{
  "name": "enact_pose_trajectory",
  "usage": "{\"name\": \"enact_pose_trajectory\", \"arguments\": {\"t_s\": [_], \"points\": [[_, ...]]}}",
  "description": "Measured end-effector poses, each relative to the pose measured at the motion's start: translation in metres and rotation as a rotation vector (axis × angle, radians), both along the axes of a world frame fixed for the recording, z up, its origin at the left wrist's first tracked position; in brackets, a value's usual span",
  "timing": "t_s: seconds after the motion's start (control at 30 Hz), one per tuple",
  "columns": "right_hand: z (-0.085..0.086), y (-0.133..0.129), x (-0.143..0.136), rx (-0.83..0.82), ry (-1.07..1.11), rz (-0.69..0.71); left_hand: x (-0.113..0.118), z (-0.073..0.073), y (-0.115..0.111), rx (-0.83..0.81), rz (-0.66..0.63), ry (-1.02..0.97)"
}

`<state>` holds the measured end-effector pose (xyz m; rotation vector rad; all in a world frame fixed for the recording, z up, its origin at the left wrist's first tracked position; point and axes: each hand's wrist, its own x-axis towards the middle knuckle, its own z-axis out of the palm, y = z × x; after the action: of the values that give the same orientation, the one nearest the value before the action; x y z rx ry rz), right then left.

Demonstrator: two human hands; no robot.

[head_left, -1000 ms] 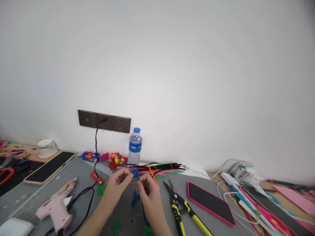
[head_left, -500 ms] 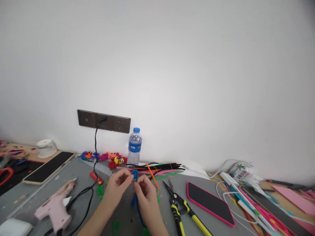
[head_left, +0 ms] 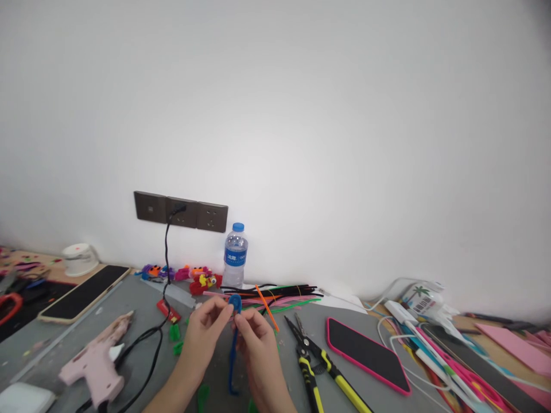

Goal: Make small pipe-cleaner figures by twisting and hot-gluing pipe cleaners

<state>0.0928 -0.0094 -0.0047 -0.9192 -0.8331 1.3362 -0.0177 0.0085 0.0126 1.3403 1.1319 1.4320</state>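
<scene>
A blue pipe cleaner (head_left: 233, 344) is held upright over the near middle of the grey table (head_left: 129, 310), its top bent into a small loop and its lower end curled near the table's near edge. The loop is pinched between the fingertips of the left hand (head_left: 205, 330) and those of the right hand (head_left: 255, 338) — both sets of fingers are closed on it, the hands almost touching. Just beyond the hands a bundle of pipe cleaners (head_left: 275, 295) in black, pink, green and orange is laid across the table, and a water bottle (head_left: 235, 256) is stood behind it against the white wall. To the right, yellow-handled pliers (head_left: 316, 367) are seen just beside the right hand, with a pink-cased phone (head_left: 365, 355) further right. To the left, a pink glue gun (head_left: 97, 361) is laid on its side — its black cord (head_left: 166, 269) is run up to a dark wall socket (head_left: 181, 211). Small green scraps (head_left: 174, 332) are scattered near the left hand.
</scene>
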Motion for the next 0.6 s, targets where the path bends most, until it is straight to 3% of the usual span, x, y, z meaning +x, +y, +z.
{"name": "enact_pose_trajectory", "arguments": {"t_s": [0.13,0.6], "points": [[-0.0014,-0.0002,-0.0012,-0.073,0.128,0.01,0.0024,0.0004,-0.0036,-0.004,0.043,-0.006],[-0.01,0.0026,-0.0054,-0.156,0.313,0.073,0.0082,-0.0069,-0.0058,-0.01,0.015,0.012]]}}
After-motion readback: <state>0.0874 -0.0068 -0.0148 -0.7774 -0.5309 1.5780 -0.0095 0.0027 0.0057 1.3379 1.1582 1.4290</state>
